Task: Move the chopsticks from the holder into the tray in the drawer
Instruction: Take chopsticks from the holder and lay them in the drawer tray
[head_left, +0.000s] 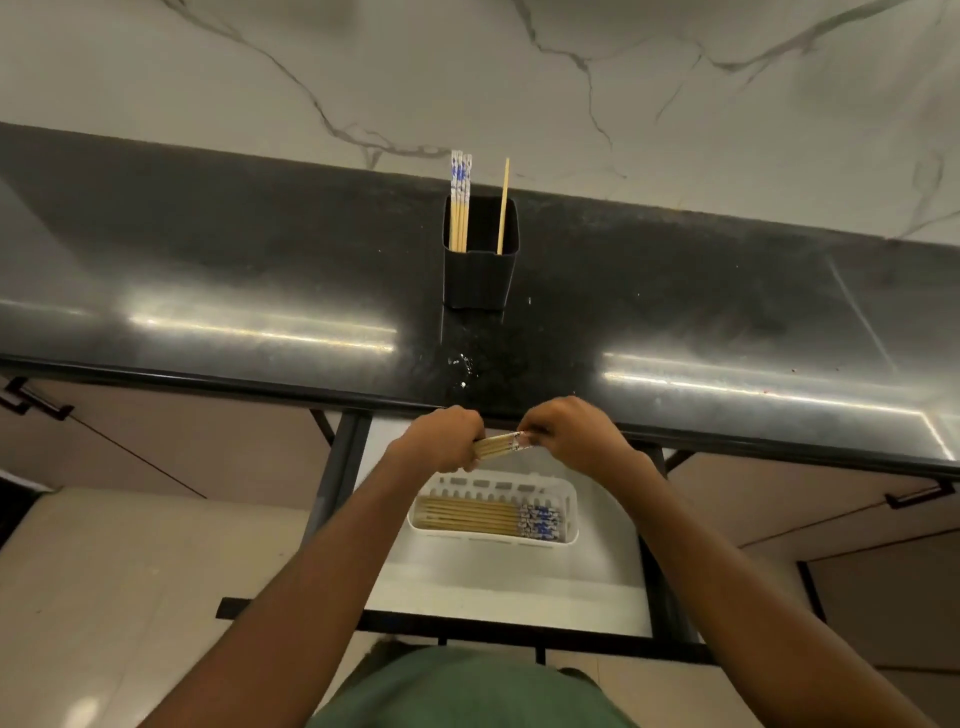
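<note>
A black square holder (480, 270) stands on the dark countertop, with a few blue-patterned chopsticks (460, 202) at its left and one plain stick (503, 208) at its right. Below the counter edge, my left hand (447, 439) and my right hand (571, 434) both grip a small bundle of chopsticks (501, 446), held level above the open drawer. The white tray (569, 519) in the drawer holds several chopsticks (488, 517) lying side by side, patterned ends to the right.
The black counter (260, 291) runs across the view, with a marble wall behind. The white drawer bottom (509, 587) sits in a black frame. Closed cabinet fronts with black handles (31, 402) flank the drawer. Water drops (460, 364) lie near the counter's front.
</note>
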